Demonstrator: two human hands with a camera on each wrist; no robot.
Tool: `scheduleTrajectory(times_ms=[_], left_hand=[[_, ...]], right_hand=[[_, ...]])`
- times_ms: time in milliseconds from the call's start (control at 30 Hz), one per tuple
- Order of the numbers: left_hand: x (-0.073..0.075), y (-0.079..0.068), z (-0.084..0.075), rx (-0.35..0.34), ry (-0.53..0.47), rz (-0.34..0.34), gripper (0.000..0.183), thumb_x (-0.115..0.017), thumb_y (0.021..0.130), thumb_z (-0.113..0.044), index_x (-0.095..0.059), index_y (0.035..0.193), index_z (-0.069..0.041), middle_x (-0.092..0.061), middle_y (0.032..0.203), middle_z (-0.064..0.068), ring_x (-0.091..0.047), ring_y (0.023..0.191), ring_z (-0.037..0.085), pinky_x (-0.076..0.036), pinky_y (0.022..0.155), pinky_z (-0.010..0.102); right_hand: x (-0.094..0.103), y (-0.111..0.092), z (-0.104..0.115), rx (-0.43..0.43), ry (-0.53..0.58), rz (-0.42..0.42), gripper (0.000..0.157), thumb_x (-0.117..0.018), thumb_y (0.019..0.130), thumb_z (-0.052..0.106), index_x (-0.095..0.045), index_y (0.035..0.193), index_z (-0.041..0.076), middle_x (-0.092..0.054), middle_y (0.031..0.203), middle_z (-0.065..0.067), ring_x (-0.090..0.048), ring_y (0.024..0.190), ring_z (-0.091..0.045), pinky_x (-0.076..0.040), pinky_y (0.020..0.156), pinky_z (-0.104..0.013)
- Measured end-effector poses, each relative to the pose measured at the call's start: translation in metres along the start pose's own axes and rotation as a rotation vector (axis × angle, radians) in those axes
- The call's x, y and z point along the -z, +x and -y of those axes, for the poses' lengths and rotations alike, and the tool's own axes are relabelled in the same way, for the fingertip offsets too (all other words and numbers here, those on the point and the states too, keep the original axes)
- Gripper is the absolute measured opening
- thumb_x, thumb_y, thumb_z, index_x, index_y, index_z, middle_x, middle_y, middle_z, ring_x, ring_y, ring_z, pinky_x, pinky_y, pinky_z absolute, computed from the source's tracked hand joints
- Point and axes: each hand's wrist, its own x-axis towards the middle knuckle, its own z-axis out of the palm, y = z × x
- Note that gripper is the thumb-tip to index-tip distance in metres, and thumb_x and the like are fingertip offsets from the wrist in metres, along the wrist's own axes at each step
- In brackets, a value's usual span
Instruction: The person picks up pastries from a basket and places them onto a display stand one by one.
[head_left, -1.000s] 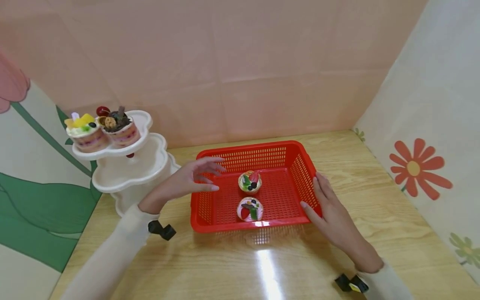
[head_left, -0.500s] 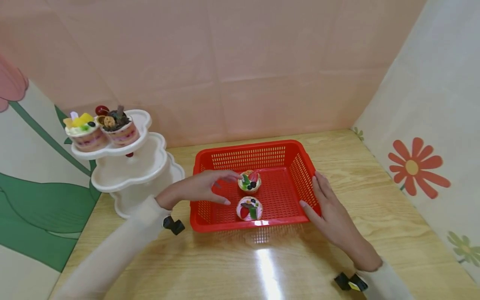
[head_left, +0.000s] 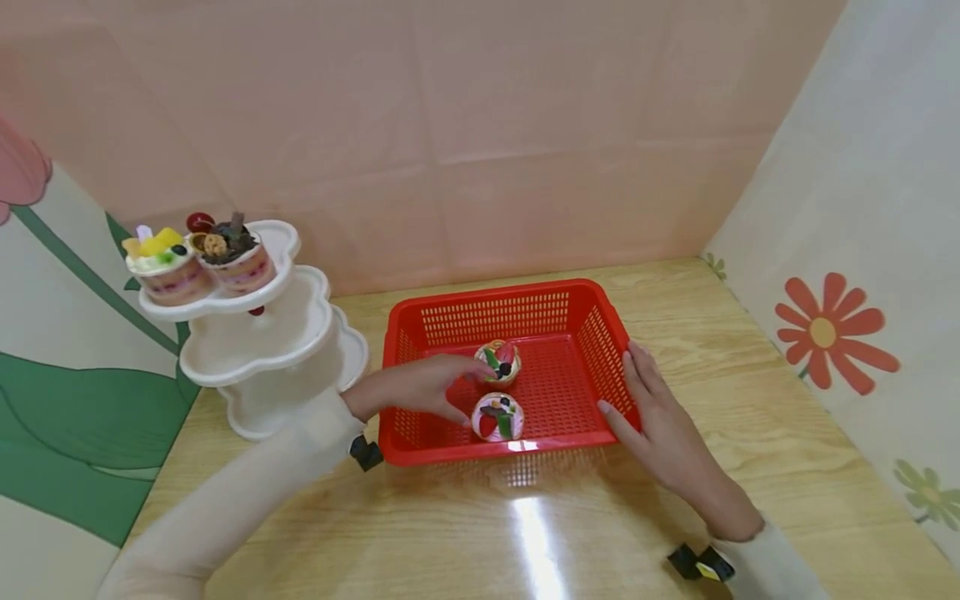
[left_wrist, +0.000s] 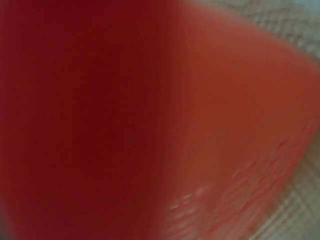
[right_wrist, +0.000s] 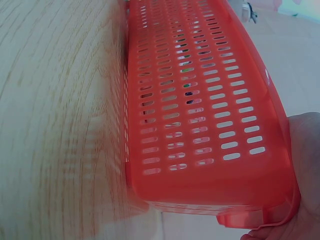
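A red plastic basket point(head_left: 570, 442) with slotted walls stands on the wooden table. Two small fruit-topped tarts lie inside it: a far cream-coloured tart point(head_left: 499, 358) and a near pink-topped tart point(head_left: 497, 418). My left hand point(head_left: 431, 385) reaches over the basket's left side. Its fingers are spread, with the fingertips beside the far tart and the thumb just left of the near one. At the right end my right hand point(head_left: 663, 429) holds the basket's rim, thumb over the inside and fingers along the outside. The left wrist view is mostly filled by blurred red basket wall point(left_wrist: 240, 110).
A white tiered stand point(head_left: 255, 333) with scalloped trays is at the left. On its top tray sit two dessert cups, one with yellow fruit point(head_left: 168, 271) and one with chocolate topping point(head_left: 236, 262). A pink backdrop point(head_left: 480, 150) closes off the back.
My left hand has moved right and down into the basket, from above its left edge to the tarts. The right hand stays on the rim.
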Motion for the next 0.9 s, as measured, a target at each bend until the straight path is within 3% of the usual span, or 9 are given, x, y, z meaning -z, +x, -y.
scheduleTrajectory(times_ms=[167, 533, 900], left_hand=[[-0.007, 0.003, -0.002, 0.041, 0.015, 0.037, 0.069, -0.086, 0.083, -0.016, -0.052, 0.141, 0.000, -0.062, 0.132, 0.014, -0.057, 0.125, 0.031, -0.048, 0.106, 0.045], [-0.027, 0.007, 0.003, 0.154, 0.075, 0.036, 0.082, -0.088, 0.081, -0.024, -0.046, 0.150, -0.007, -0.054, 0.148, 0.007, -0.051, 0.134, 0.021, -0.044, 0.110, 0.036], [-0.036, 0.009, 0.004, 0.144, 0.037, 0.009, 0.080, -0.088, 0.082, -0.020, -0.046, 0.148, -0.008, -0.058, 0.141, 0.006, -0.055, 0.127, 0.019, -0.046, 0.108, 0.033]], right_hand=[[0.000, 0.000, -0.001, 0.004, 0.006, 0.000, 0.082, -0.062, 0.101, 0.037, -0.019, 0.159, -0.003, -0.006, 0.170, -0.011, -0.012, 0.153, -0.041, -0.034, 0.103, -0.072], [-0.001, 0.001, -0.002, 0.010, 0.011, -0.002, 0.082, -0.062, 0.100, 0.036, -0.019, 0.158, -0.003, -0.007, 0.170, -0.012, -0.012, 0.153, -0.042, -0.034, 0.104, -0.072], [0.000, -0.001, -0.003, 0.014, 0.021, -0.005, 0.082, -0.062, 0.101, 0.035, -0.017, 0.159, -0.003, -0.006, 0.170, -0.010, -0.010, 0.154, -0.041, -0.030, 0.107, -0.072]])
